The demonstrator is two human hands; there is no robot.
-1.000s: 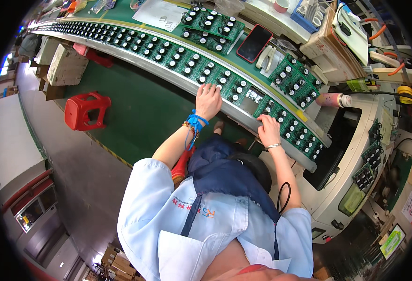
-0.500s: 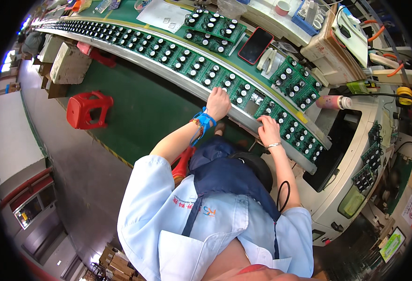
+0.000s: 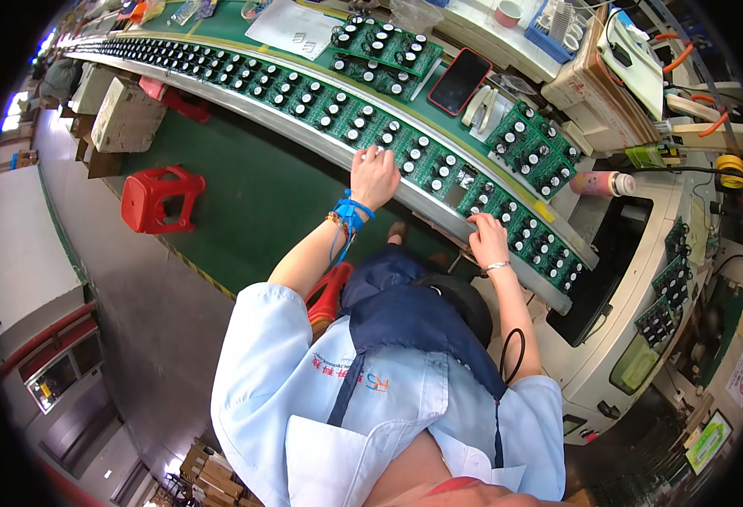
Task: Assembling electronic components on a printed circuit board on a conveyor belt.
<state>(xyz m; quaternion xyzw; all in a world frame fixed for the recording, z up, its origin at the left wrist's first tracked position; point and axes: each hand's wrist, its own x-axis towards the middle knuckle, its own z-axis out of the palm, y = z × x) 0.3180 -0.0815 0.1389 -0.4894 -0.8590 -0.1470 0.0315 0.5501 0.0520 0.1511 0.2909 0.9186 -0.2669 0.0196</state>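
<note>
A long curved row of green circuit boards [image 3: 401, 152] with white-topped round capacitors runs along a metal-edged conveyor line [image 3: 304, 128]. At the near edge of this row is my left hand [image 3: 375, 179], its fingers bent and close together at the boards' edge. Whatever lies under those fingertips is too small to make out. Farther right, my right hand [image 3: 489, 241] rests at the metal edge, fingers loosely curved and thumb apart, with nothing visible in it. Between the hands, one board carries shiny silver parts [image 3: 463, 180] instead of only capacitors.
Stacked circuit boards [image 3: 388, 46], a phone [image 3: 461, 82] and more boards [image 3: 534, 152] lie beyond the line. A pink bottle [image 3: 600, 183] stands at the right, near a beige machine [image 3: 617, 338]. Left on the floor is a red stool [image 3: 156, 199].
My left hand has moved left along the line's near edge. The boards near it have shifted slightly right. My right hand has barely moved.
</note>
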